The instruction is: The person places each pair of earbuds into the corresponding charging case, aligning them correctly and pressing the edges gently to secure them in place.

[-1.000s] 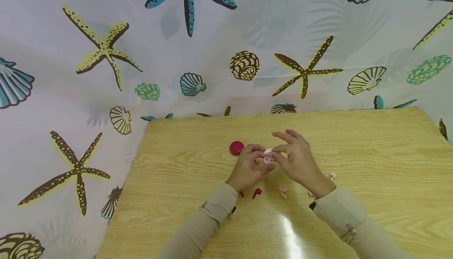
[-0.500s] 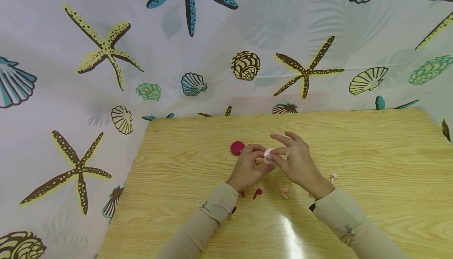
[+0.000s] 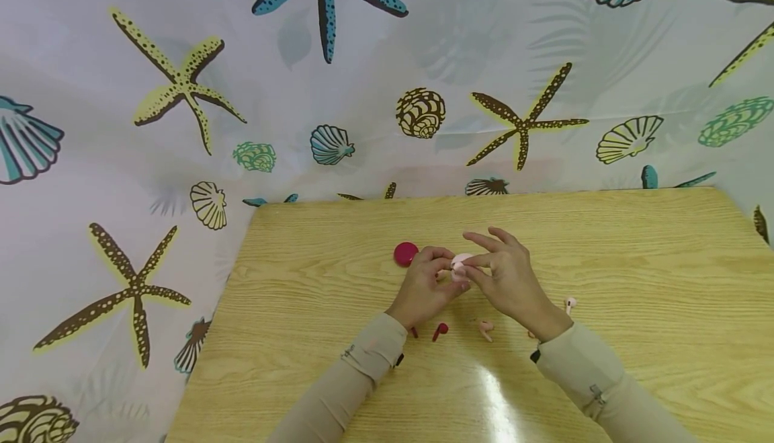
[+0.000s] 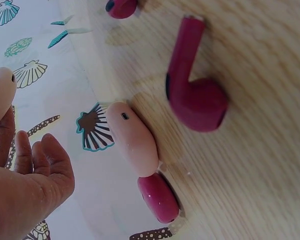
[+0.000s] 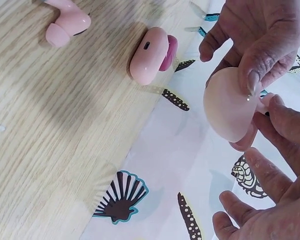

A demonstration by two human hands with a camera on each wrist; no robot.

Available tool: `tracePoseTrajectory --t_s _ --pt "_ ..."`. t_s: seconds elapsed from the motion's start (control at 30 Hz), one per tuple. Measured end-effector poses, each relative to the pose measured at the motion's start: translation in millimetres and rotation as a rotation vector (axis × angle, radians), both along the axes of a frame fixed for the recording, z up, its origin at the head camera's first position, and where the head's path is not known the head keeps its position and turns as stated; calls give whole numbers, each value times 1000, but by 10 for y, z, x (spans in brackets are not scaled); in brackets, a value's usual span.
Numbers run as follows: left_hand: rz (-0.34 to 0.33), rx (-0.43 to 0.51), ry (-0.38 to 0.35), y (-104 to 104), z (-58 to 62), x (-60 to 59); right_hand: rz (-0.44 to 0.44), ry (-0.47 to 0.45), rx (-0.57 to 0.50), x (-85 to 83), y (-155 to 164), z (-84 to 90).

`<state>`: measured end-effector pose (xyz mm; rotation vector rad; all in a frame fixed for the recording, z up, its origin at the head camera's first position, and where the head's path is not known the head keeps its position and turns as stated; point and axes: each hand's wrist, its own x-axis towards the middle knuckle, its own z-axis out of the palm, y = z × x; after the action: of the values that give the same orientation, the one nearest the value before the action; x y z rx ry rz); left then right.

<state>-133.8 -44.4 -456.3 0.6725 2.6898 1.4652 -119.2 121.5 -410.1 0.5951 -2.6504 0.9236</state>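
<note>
Barely shifting since a moment ago: both hands still meeting above the table (image 3: 635,255), left hand (image 3: 423,288) and right hand (image 3: 510,282) pinching the pale pink case (image 3: 461,263) between fingertips, lid (image 5: 229,104) seemingly being pressed nearer shut than a second back. Lying just beyond the left knuckles, a crimson case (image 3: 405,253). Resting nearer the sleeves, a crimson earbud (image 3: 439,329) and a pink earbud (image 3: 484,327); another pink earbud (image 3: 568,303) sitting right of the right wrist. Nothing blocking the hands.
</note>
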Motion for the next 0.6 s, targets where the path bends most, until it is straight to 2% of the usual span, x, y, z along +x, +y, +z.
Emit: tracePoseTrajectory --t_s 0.33,0.6 --pt "1 -27 43 5 -3 -5 -8 -7 21 15 7 -16" --pt "2 -9 13 13 -10 -6 -21 -8 40 29 7 -31"
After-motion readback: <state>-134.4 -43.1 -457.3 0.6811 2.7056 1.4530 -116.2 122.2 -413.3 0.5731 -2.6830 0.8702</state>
